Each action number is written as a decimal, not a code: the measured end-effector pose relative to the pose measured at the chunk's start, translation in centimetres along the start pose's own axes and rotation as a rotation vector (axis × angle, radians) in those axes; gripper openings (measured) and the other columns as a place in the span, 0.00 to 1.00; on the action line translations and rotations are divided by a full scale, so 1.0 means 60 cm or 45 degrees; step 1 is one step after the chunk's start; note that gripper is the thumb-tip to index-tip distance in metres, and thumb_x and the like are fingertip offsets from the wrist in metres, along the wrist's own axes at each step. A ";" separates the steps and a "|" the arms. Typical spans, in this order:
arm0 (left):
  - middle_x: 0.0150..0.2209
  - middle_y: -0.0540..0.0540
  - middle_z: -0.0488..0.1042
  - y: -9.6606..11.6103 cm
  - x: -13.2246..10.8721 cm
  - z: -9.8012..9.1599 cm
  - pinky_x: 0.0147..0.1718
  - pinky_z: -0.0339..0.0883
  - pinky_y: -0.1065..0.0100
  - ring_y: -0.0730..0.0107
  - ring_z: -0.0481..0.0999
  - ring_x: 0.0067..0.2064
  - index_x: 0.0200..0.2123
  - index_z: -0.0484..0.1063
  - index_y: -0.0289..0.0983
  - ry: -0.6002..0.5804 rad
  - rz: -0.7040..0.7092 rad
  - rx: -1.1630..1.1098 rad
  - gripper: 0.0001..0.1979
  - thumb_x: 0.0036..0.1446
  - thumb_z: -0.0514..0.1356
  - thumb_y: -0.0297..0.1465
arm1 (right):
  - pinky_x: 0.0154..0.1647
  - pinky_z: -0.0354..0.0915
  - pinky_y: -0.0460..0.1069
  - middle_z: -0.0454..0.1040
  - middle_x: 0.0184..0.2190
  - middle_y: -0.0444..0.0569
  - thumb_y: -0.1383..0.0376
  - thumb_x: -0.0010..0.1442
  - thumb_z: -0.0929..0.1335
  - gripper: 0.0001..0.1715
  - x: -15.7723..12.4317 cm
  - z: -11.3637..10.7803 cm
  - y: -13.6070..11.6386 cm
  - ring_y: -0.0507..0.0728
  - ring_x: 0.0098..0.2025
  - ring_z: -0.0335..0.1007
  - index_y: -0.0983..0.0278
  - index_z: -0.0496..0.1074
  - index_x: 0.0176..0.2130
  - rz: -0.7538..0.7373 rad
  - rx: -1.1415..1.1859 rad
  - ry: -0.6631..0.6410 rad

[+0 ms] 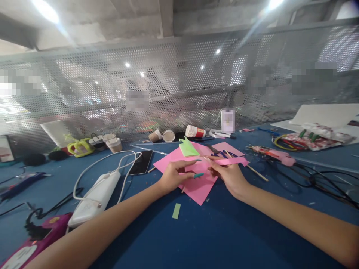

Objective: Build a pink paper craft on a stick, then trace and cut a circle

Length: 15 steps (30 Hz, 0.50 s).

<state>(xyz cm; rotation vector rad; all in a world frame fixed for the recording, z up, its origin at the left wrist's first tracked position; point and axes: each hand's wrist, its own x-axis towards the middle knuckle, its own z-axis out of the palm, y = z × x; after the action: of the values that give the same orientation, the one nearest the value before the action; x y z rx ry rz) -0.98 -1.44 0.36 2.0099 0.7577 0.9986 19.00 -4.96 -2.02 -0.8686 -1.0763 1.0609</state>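
Between the thumb and fingers of my right hand (231, 177) is a narrow pink paper strip (234, 161), its free end sticking out to the right. My left hand (175, 175) faces it, thumb and index finger apart with a gap between their tips. Both hands are over a pink paper sheet (200, 194) lying on the blue table. Just beyond the fingers, a folded light-green paper (188, 148) rests on the pink. Scissors (214, 150) with dark blue handles lie behind my right hand, partly covered. A wooden stick (257, 173) pokes out to the right.
Nearer me lies a small green paper piece (176, 211). On the left are a white power strip (97, 198) with cable and a black phone (141, 162). A paper cup (195, 131) lies behind the paper. A pink glue gun (276, 154) and black cables are right. Perforated metal panel behind.
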 end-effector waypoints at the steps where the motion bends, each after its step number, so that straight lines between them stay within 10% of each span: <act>1: 0.40 0.40 0.79 -0.002 0.001 -0.003 0.44 0.69 0.55 0.56 0.78 0.41 0.46 0.76 0.41 -0.032 -0.074 -0.185 0.21 0.48 0.65 0.41 | 0.24 0.66 0.52 0.75 0.24 0.48 0.55 0.46 0.75 0.22 0.001 -0.001 0.003 0.55 0.23 0.68 0.63 0.76 0.40 0.003 0.004 0.027; 6: 0.43 0.37 0.78 -0.018 0.009 -0.015 0.49 0.67 0.56 0.55 0.79 0.44 0.42 0.77 0.37 -0.236 -0.372 -0.893 0.21 0.53 0.60 0.46 | 0.27 0.69 0.54 0.75 0.24 0.48 0.55 0.46 0.75 0.21 0.008 -0.006 0.016 0.56 0.24 0.69 0.62 0.76 0.39 -0.026 -0.049 0.093; 15: 0.45 0.44 0.78 -0.013 0.009 -0.009 0.56 0.63 0.55 0.58 0.78 0.46 0.41 0.77 0.41 -0.195 -0.321 -0.898 0.17 0.44 0.69 0.30 | 0.36 0.70 0.57 0.76 0.28 0.49 0.53 0.50 0.73 0.20 0.009 -0.012 0.022 0.59 0.29 0.73 0.60 0.75 0.41 -0.015 -0.088 -0.018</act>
<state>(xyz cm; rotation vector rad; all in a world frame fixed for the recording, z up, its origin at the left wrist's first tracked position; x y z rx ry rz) -1.28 -0.41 0.16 1.3246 0.4675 0.8033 19.45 -4.12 -3.30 -0.9104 -1.1341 1.0260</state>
